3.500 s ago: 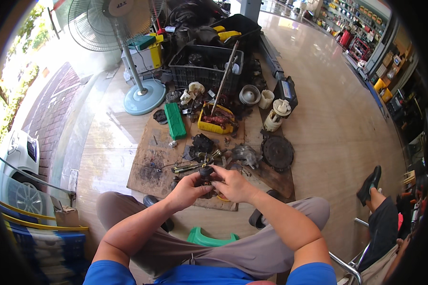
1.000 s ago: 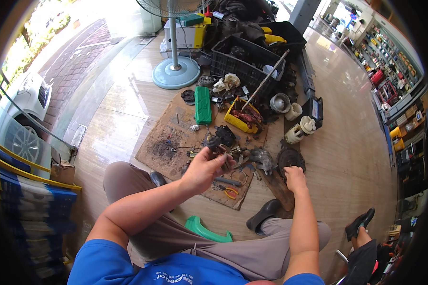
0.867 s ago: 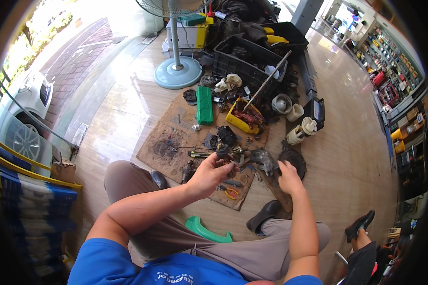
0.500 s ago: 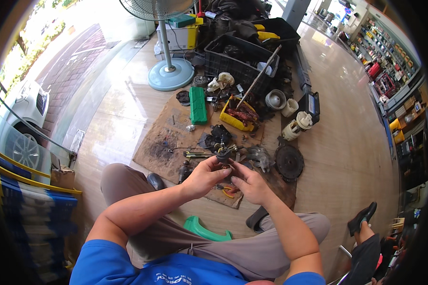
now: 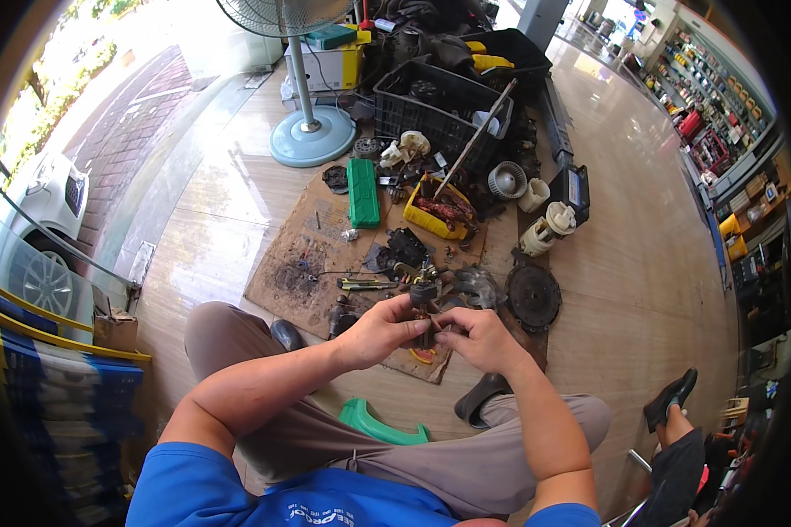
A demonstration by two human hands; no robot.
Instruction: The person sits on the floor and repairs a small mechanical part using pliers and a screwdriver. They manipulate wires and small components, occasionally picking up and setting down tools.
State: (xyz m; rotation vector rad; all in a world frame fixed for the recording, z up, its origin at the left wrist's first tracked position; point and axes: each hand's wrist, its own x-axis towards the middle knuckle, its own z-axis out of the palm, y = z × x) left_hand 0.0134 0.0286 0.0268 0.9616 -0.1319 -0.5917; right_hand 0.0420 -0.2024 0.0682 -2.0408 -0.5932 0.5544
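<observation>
A small dark metal machine part (image 5: 423, 297) with a brass-coloured top is held upright in front of me, over a stained sheet of cardboard (image 5: 301, 255). My left hand (image 5: 380, 329) grips its lower body from the left. My right hand (image 5: 475, 336) meets it from the right, fingertips pinching the same part near its base. Both hands touch each other around it. The bottom of the part is hidden by my fingers.
On the cardboard lie a green case (image 5: 361, 191), a yellow tray of rusty parts (image 5: 439, 213), pliers (image 5: 366, 283), a dark round disc (image 5: 534, 297) and greasy pieces. Behind stand a fan base (image 5: 311, 140) and a black crate (image 5: 444, 110). Another person's leg (image 5: 677, 422) is at right.
A second ago my right hand was reaching out to the right among the parts on the cardboard. It has come back to the small part that my left hand holds.
</observation>
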